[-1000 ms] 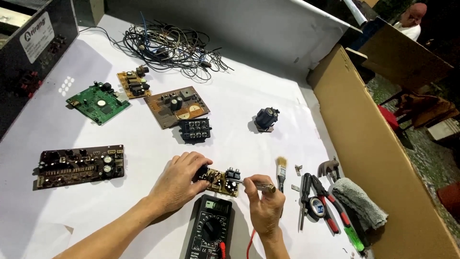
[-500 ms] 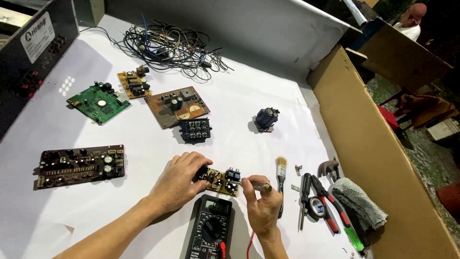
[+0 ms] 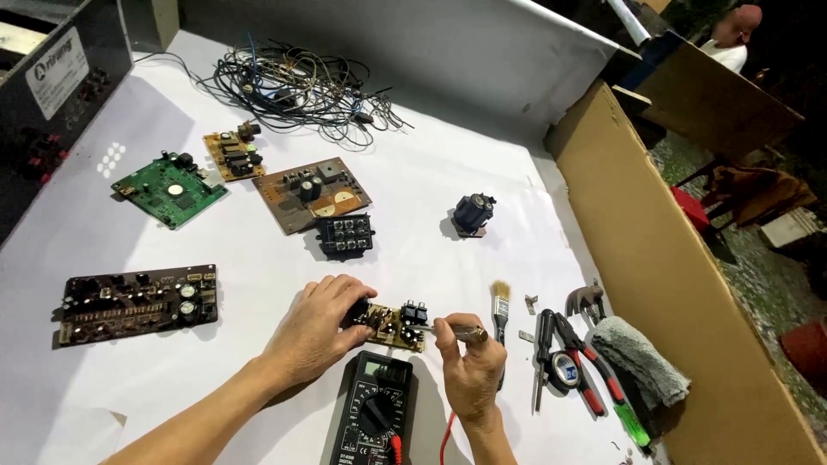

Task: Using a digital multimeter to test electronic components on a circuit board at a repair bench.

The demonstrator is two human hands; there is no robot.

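Observation:
My left hand [image 3: 317,331] rests on the left end of a small brown circuit board [image 3: 398,325] and holds it down on the white table. My right hand [image 3: 467,366] grips a thin metal probe-like tool [image 3: 461,329], its tip touching the board's right side. A black digital multimeter [image 3: 370,413] lies just in front of the board, between my forearms, with a red lead [image 3: 447,430] trailing from it.
Other boards lie around: a long dark one [image 3: 133,301], a green one [image 3: 169,188], brown ones [image 3: 312,193], a black connector block [image 3: 345,235]. A tangle of wires [image 3: 293,86] sits at the back. A brush [image 3: 500,310], pliers [image 3: 573,357] and a grey cloth [image 3: 639,360] lie right, by a cardboard wall [image 3: 663,267].
My right hand has shifted slightly, bringing the tool tip onto the small board. The left hand has stayed on the board.

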